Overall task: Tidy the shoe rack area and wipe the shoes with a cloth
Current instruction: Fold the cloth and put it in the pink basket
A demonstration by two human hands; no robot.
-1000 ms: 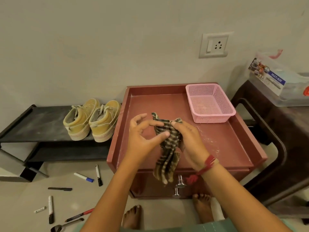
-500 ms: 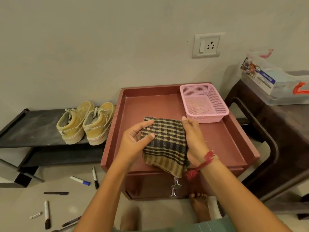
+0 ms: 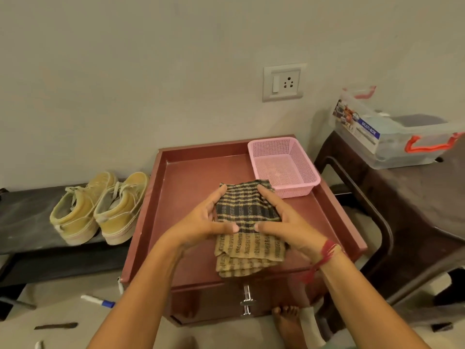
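A checked brown-and-black cloth (image 3: 247, 233) is folded into a rectangle over the red-brown cabinet top (image 3: 191, 177); its lower folds hang past the front edge. My left hand (image 3: 203, 221) grips its left side and my right hand (image 3: 284, 222) grips its right side, thumbs pressed on top near the middle. A pair of dusty yellow sneakers (image 3: 100, 210) stands side by side on the low black shoe rack (image 3: 27, 215), left of the cabinet.
A pink mesh basket (image 3: 284, 167) sits at the cabinet's back right corner. A dark plastic stool (image 3: 415, 207) at right carries a clear storage box (image 3: 392, 137). Markers (image 3: 98, 301) lie on the floor at lower left. My bare foot (image 3: 286, 321) is below the cabinet drawer handle (image 3: 247, 302).
The cloth went from a bunched hanging strip to a flat folded rectangle. Both hands moved to its sides, thumbs on top. The view shifted, putting the shoes more central.
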